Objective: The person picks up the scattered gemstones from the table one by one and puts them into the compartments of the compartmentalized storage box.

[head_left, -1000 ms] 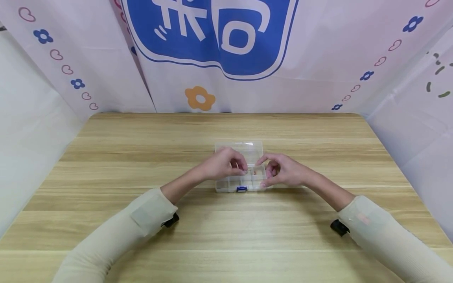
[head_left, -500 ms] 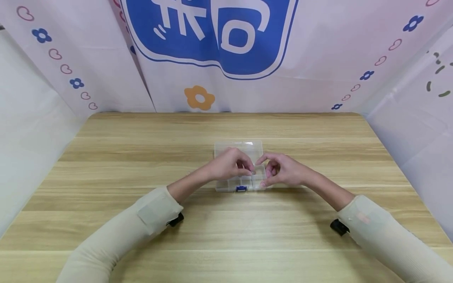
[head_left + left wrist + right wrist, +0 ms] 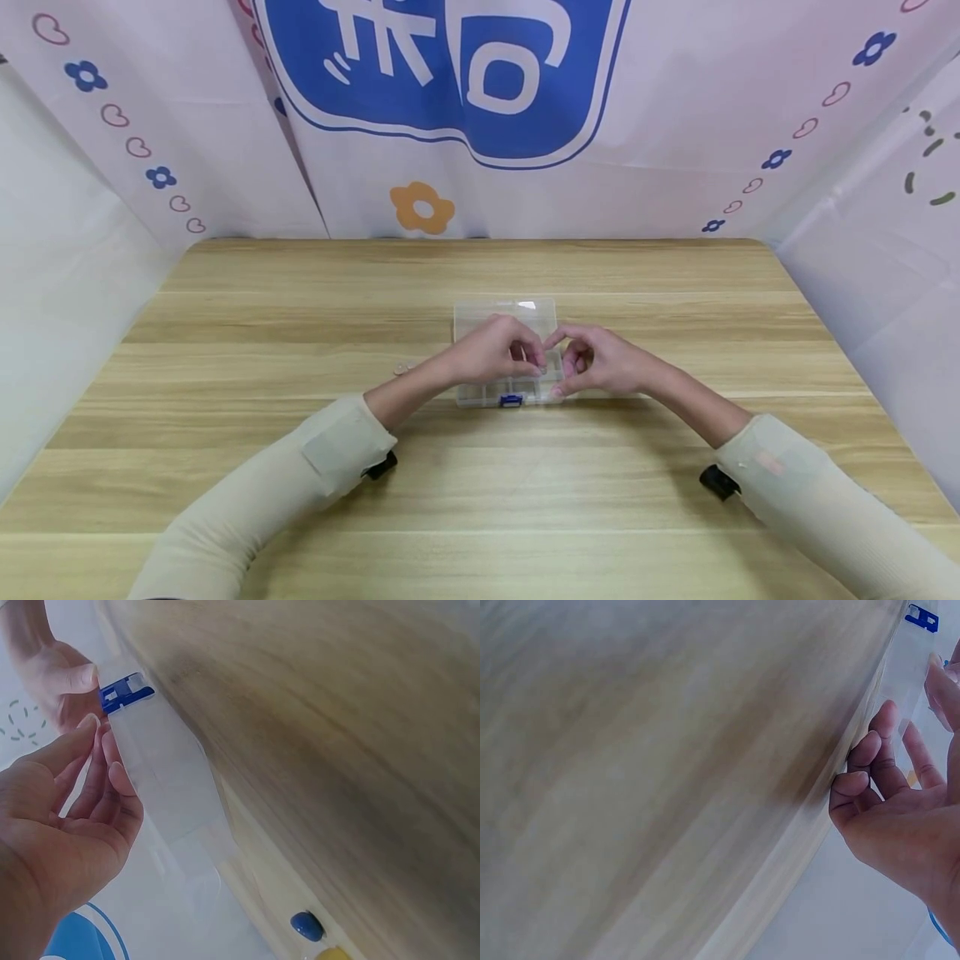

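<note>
A clear plastic compartment box (image 3: 506,354) sits near the middle of the wooden bench (image 3: 300,317), its lid laid open and flat on the far side and its small blue latch (image 3: 512,401) facing the person. Both hands are over it. The left hand (image 3: 491,354) hovers above the tray with its fingers (image 3: 90,761) curled in and the tips drawn together, as though pinching something very small over one of the middle compartments; whether there is anything between the tips I cannot tell, since nothing shows there in the head view or the left wrist view. The right hand (image 3: 596,360) is at the box's right end, its thumb down against the near right corner and its fingers (image 3: 870,761) bent, forefinger arched over the top, so it seems to be steadying the box rather than carrying anything.

Out on the bench to the left of the box lie one or two small pale pieces (image 3: 403,367), too small to identify. The compartments look mostly bare from here, though the clear plastic makes that hard to judge.

As for progress, I would say the work is in its early or middle part: the box is open and held in place, a hand is over the tray, loose pieces remain outside, and the lid is not yet closed or latched.
</note>
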Tool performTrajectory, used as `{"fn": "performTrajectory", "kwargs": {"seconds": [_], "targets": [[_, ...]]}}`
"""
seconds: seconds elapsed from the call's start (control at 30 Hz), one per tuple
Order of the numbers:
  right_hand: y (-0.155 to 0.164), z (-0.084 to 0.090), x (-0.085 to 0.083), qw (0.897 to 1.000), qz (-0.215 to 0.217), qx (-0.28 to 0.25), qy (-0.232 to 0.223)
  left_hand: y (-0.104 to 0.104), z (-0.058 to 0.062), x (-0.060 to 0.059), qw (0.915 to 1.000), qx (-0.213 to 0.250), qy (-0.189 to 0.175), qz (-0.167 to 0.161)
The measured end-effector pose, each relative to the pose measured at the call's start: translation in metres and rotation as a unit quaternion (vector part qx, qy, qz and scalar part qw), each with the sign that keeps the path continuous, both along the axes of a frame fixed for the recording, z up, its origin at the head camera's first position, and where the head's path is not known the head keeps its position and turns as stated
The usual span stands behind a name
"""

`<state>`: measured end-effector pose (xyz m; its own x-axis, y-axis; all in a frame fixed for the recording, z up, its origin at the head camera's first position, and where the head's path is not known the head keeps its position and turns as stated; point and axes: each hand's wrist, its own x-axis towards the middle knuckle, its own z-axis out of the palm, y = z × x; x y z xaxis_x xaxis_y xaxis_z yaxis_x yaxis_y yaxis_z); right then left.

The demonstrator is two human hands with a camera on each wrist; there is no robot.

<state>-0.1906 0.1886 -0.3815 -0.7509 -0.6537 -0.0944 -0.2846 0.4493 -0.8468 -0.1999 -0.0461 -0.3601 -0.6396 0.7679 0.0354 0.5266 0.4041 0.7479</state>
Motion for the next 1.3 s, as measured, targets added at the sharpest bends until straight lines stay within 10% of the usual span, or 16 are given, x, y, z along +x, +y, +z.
{"fn": "performTrajectory", "kwargs": {"seconds": [1.3], "targets": [[0.0,0.0,0.001,1.0,-0.007,0.006,-0.001,-0.008,0.004,0.002,0.9998,-0.022,0.001,0.002]]}}
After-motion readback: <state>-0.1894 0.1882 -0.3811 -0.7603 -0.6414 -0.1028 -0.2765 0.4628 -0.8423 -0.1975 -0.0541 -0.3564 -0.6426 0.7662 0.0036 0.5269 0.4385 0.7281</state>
